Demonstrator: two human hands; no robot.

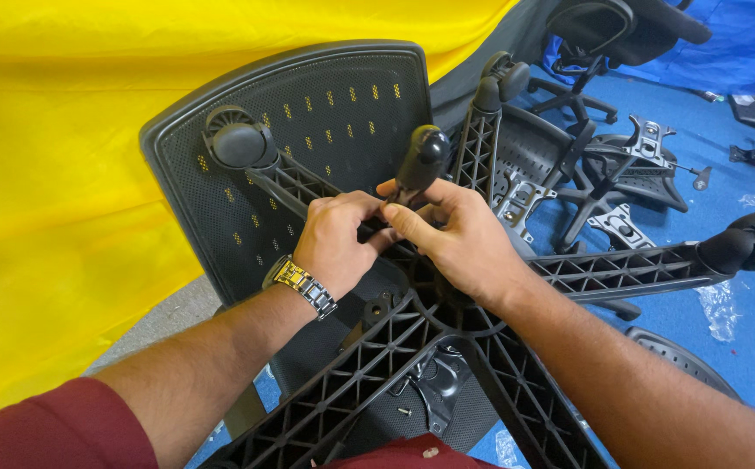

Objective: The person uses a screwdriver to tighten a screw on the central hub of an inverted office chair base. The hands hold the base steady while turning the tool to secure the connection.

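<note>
Left hand [336, 241]: fingers curled shut around the stem of a black caster [421, 156], steel wristwatch [301, 284] on the wrist.
Right hand [456, 239]: closed on the same stem from the other side, thumb touching the left fingers.
Caster: upright at the hub of the upturned black star base [447, 347].
Behind: mesh chair back [325, 113] leaning against yellow cloth [56, 174].
Floor: blue, with chair parts [638, 161] lying well apart.
</note>
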